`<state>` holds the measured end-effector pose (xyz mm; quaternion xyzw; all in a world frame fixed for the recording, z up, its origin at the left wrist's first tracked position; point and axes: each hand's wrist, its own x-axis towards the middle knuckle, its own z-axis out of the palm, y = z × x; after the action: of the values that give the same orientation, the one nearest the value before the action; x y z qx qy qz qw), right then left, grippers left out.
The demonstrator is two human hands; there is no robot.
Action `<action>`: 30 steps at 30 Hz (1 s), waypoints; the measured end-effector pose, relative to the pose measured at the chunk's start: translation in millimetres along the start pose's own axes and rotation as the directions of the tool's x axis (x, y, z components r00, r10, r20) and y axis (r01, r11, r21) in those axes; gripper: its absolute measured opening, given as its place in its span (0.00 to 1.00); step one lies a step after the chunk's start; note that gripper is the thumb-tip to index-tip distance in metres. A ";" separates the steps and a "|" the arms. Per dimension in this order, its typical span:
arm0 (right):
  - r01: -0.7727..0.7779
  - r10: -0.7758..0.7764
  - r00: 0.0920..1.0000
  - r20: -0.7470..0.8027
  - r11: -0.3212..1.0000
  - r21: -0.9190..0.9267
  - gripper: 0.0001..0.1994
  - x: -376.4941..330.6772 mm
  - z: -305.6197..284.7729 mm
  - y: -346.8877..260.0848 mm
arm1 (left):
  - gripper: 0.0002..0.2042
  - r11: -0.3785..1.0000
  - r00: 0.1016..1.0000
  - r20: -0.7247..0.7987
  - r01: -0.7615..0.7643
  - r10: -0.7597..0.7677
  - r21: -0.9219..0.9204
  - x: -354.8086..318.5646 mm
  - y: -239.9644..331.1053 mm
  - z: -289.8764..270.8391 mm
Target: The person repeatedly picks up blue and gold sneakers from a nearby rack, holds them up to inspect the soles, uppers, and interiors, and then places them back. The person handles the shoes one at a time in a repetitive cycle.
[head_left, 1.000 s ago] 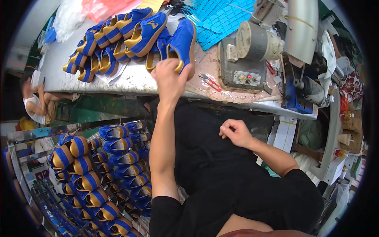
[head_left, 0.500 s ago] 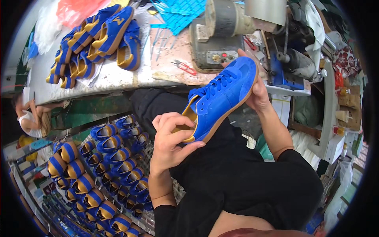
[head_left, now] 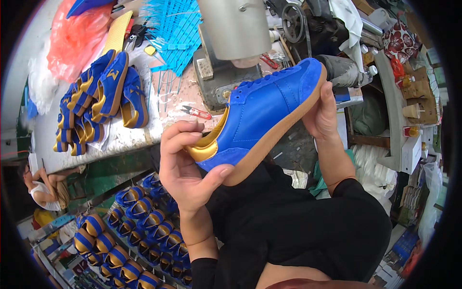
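Between my two hands I hold up a blue sneaker (head_left: pixel 262 113) with a gold heel patch, blue laces and a tan gum sole. Its toe points up and to the right, its heel down and to the left, and one side of it faces me. My left hand (head_left: pixel 185 168) grips the heel, thumb against the heel's side and fingers around the collar. My right hand (head_left: pixel 321 118) supports the toe end from the right; most of its fingers are hidden behind the shoe.
Finished-looking blue and gold shoes (head_left: pixel 111 89) are heaped on the worktable (head_left: pixel 120 144). Red-handled thread snips (head_left: pixel 196 112) lie by a grey machine (head_left: pixel 236 29). Below left stands a rack of shoes (head_left: pixel 130 241). A seated person (head_left: pixel 45 188) is at far left, blue plastic strips (head_left: pixel 175 33) behind.
The sneaker has rolled so its side and sole edge face me more, and it is closer to view. My left hand has moved up and left with the heel. The whole view has shifted.
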<state>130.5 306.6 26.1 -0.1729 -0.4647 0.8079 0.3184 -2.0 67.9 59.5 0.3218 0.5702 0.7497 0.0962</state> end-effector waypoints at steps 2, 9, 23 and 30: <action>0.006 -0.006 1.000 0.016 1.000 -0.006 0.36 2.4 -2.4 -3.0 | 0.31 1.000 1.000 0.005 -0.031 0.031 -0.003 7.8 -2.6 -0.5; 0.020 -0.019 1.000 0.024 0.998 -0.053 0.37 7.7 13.1 -9.5 | 0.36 0.999 0.994 -0.100 -0.040 0.038 -0.024 16.6 -3.0 0.4; 0.096 -0.092 0.994 -0.062 0.992 0.083 0.37 -6.4 -17.6 -2.1 | 0.44 0.990 0.998 -0.049 -0.040 0.034 -0.134 31.1 -8.4 21.9; 0.112 -0.101 0.991 -0.093 0.986 0.123 0.37 -5.2 -17.4 7.0 | 0.45 0.991 0.998 -0.050 -0.036 0.030 -0.131 35.3 -13.1 20.4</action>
<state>142.0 311.7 11.1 -0.1616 -0.4064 0.8096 0.3915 -20.2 106.5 63.5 0.3058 0.5163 0.7947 0.0911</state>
